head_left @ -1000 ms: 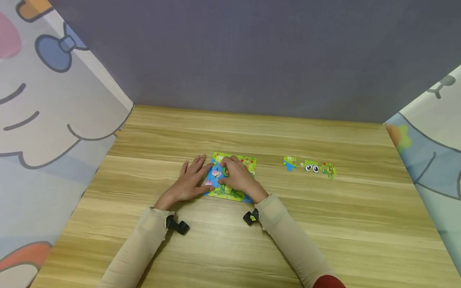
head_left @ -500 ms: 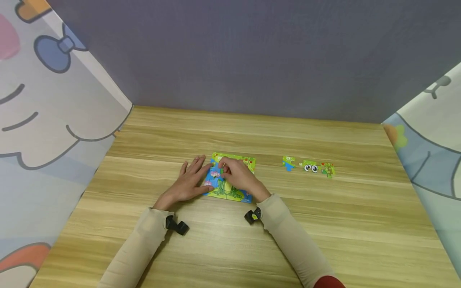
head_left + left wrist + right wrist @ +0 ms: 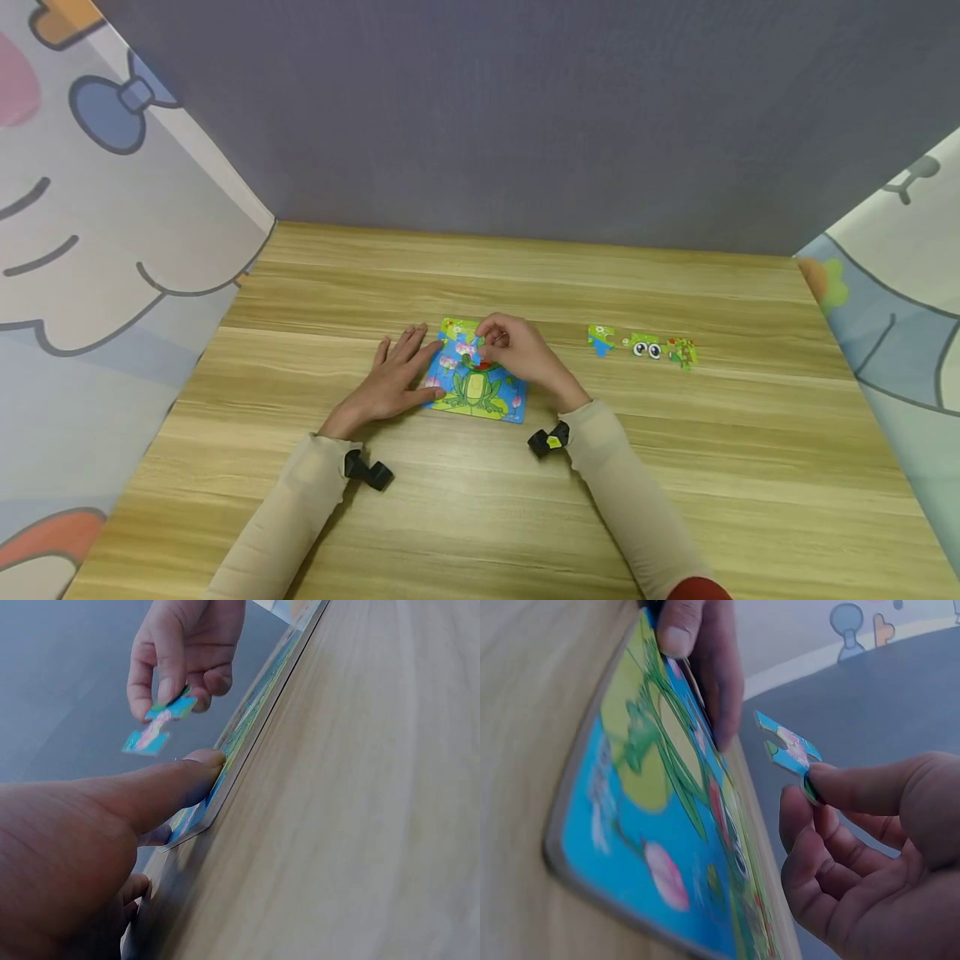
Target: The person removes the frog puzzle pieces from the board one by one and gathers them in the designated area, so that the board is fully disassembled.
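Note:
A frog jigsaw board [image 3: 457, 407] lies on the table, its blue, yellow and green picture showing. Spread fingers of my left hand [image 3: 390, 385] rest along the board's left edge; the thumb [image 3: 184, 784] lies on its near corner in the left wrist view. Between thumb and fingers, my right hand [image 3: 525, 354] pinches a puzzle piece [image 3: 786, 744], blue with a pink flower and a bit of green. That piece is raised over the upper middle of the board, tilted, as both wrist views show. Part of the board's upper right is hidden behind my right hand.
Three loose pieces lie to the right of the board: a blue and green one [image 3: 600, 340], one with two cartoon eyes [image 3: 647, 347], and a green one with red spots [image 3: 682, 352]. A grey panel [image 3: 525, 125] stands behind the wooden table [image 3: 450, 517].
My right hand has lifted away from the board and shifted right, and the pinched piece now shows in its fingers. My left hand has stayed in place.

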`<state>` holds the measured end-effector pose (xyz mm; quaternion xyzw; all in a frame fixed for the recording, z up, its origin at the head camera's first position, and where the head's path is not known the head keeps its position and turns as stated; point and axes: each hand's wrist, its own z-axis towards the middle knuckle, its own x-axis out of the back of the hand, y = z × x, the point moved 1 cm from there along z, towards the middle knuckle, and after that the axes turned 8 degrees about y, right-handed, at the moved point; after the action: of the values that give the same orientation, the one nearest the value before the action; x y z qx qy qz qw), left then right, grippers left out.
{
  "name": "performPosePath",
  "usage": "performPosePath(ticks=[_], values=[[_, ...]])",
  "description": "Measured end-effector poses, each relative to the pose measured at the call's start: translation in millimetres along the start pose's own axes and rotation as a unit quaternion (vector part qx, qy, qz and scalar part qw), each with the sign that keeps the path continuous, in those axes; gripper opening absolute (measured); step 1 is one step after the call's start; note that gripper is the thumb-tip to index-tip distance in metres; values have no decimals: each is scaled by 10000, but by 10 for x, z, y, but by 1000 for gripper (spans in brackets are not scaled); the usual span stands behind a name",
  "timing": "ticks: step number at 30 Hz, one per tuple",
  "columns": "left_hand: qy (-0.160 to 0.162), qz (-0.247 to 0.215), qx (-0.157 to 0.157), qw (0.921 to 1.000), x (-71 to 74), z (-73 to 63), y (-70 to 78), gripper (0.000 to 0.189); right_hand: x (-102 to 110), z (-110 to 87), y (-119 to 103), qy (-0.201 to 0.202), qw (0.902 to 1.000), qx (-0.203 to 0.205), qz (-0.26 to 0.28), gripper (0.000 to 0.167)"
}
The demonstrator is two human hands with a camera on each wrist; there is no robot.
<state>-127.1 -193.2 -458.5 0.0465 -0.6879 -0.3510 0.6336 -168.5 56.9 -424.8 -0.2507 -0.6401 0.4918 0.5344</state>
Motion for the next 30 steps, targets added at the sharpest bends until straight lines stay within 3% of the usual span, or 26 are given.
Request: performPosePath(ticks=[10,30], values=[[20,-53,-29,10000,5,-11,4,76,301,-120,158,-45,9986,-318,421,20],[43,-92,-2,9999,17,-12,8,76,899,-520,478,136,9973,-715,84,26]])
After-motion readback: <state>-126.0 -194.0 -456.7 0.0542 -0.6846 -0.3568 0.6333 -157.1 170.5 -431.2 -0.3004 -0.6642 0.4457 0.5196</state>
